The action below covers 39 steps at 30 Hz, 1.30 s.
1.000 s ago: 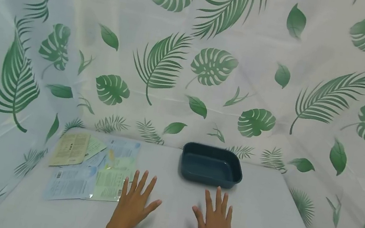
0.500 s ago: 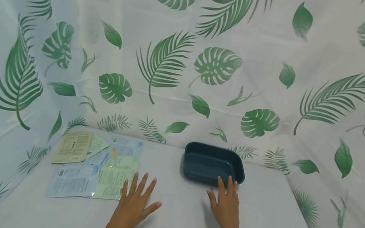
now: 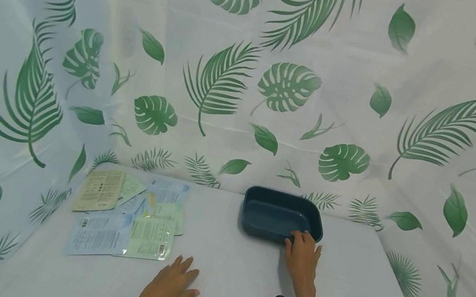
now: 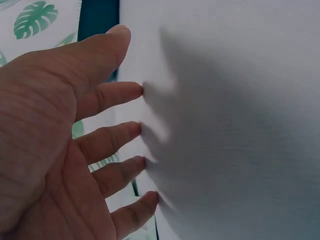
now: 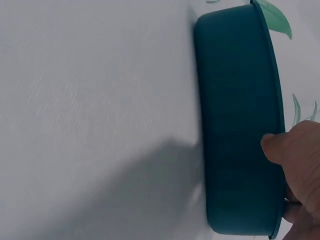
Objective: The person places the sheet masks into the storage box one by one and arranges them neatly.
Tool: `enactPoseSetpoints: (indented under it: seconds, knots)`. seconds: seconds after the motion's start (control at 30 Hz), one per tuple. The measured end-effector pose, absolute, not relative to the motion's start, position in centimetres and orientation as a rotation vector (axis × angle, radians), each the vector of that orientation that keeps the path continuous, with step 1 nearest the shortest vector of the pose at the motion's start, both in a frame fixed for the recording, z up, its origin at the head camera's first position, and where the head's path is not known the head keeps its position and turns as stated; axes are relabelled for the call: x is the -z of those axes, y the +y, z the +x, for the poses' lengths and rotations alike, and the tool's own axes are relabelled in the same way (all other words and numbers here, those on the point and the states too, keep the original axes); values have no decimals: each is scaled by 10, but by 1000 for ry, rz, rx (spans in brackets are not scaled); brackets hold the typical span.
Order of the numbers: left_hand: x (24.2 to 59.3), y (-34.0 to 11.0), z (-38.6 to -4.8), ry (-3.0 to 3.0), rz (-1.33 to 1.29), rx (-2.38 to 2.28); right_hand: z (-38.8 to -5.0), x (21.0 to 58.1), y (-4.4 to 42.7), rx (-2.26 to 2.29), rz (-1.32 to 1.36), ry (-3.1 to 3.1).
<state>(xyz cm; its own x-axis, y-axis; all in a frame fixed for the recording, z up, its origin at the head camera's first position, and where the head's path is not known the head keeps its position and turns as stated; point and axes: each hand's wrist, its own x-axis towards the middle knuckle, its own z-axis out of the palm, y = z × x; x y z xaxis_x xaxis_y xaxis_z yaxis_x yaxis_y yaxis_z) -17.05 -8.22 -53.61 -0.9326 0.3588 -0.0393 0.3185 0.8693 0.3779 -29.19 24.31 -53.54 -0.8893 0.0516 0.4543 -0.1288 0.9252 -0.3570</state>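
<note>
1. Step in hand, my read: taking hold of the dark teal rectangular tray [image 3: 278, 218]. It's at the far side of the white surface [image 3: 223, 284], right of centre, base down.
2. Right hand [image 3: 302, 259]: clamped on the tray's near rim, toward the right corner. Thumb on the outer wall, fingers over the rim.
3. Left hand [image 3: 167, 285]: nothing held, fingers spread apart, low over the near side, left of the tray. Can't tell if the fingertips touch down.
4. Beige sachet [image 3: 99, 191], blue sachet [image 3: 101, 235] and green sachet [image 3: 151, 238] lie in an overlapping spread on the left, well apart from the tray.
5. Next move, if the tray is to shift: firm rim pinch, keep it level. Off-centre hold would probably swing it; left hand could steady the other end.
</note>
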Motion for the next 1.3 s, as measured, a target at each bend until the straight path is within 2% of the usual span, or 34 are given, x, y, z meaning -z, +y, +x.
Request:
enactPoseSetpoints:
  seconds: [0.3,0.67,0.97,1.07,1.3]
  knots:
    - [549,-90,-163,2874,539,-733,-287,538,226,-618,90,-2635]
    - [563,-92,-157,2900,545,-773,-243,541,196,-660,232,-2564]
    - [564,-101,-162,3025,600,-864,-203,543,176,-671,211,-2559]
    - [560,-107,-166,3114,486,-967,-189,541,169,-668,198,-2578]
    - [556,-129,-174,3273,-24,-1008,-152,537,161,-659,187,-2635]
